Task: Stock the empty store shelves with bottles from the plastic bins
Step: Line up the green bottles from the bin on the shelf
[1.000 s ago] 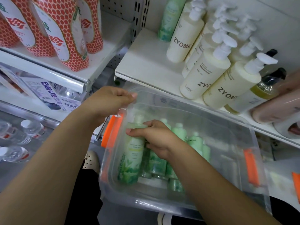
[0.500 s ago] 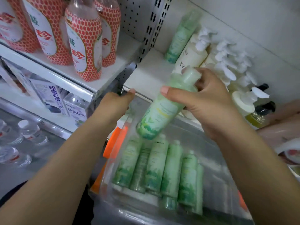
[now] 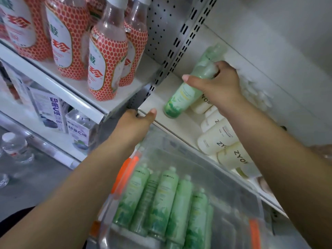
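Green plastic bottle (image 3: 181,97) with a leaf-printed label: held tilted over the white metal shelf (image 3: 156,103), base low and near the shelf's front edge, cap end raised toward the back wall. Contact between base and shelf cannot be confirmed. Right hand (image 3: 219,87) grips the bottle's upper part, fingers wrapped round it. Left hand (image 3: 136,123) curls over the far corner of the clear plastic bin (image 3: 179,141), thumb extended along the rim. The bin holds a row of matching green bottles (image 3: 161,200) lying side by side (orange clasp (image 3: 125,173) on its left end). Cream pump bottles (image 3: 219,139) stand on the shelf just beside the held bottle. Red honeycomb-patterned bottles (image 3: 106,56) occupy the neighbouring shelf to the left.
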`<state>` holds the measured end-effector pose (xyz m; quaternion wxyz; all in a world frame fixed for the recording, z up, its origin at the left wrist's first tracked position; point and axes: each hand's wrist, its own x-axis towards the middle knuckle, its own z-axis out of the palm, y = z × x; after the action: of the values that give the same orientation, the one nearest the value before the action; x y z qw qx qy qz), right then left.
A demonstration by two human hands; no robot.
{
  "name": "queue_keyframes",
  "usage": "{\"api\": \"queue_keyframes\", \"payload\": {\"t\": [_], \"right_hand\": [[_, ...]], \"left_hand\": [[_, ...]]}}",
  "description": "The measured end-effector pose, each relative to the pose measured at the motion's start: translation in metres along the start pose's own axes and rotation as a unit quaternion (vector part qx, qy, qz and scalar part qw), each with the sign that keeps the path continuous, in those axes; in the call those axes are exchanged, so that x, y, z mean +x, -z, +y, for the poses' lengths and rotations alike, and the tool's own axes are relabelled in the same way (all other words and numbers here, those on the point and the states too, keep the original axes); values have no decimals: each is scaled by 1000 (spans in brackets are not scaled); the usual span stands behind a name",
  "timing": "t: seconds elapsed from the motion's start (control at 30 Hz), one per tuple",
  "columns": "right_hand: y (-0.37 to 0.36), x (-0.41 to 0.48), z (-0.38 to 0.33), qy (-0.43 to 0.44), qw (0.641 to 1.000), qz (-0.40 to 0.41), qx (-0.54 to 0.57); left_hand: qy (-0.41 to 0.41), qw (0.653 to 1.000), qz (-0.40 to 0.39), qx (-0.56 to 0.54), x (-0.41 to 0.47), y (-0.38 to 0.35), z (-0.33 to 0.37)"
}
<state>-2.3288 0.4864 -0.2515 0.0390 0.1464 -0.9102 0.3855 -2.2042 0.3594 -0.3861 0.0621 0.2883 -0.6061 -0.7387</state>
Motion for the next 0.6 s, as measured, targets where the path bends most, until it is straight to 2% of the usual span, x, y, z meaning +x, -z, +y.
{"api": "queue_keyframes", "payload": {"t": [0.1, 0.3, 0.37, 0.5, 0.6], "right_hand": [[-3, 9, 0, 8, 998, -48, -26], [23, 15, -22, 118, 970, -137, -165], [29, 18, -29, 167, 946, -164, -225], [25, 27, -29, 233, 870, -240, -362], [23, 39, -25, 249, 864, -253, -358]], "left_hand": [[7, 1000, 0, -20, 1, 0, 1], [14, 999, -5, -38, 2, 1, 3], [21, 997, -8, -70, 4, 2, 4], [27, 994, -7, -104, 11, 1, -1], [29, 993, -13, -118, 15, -1, -2]]}}
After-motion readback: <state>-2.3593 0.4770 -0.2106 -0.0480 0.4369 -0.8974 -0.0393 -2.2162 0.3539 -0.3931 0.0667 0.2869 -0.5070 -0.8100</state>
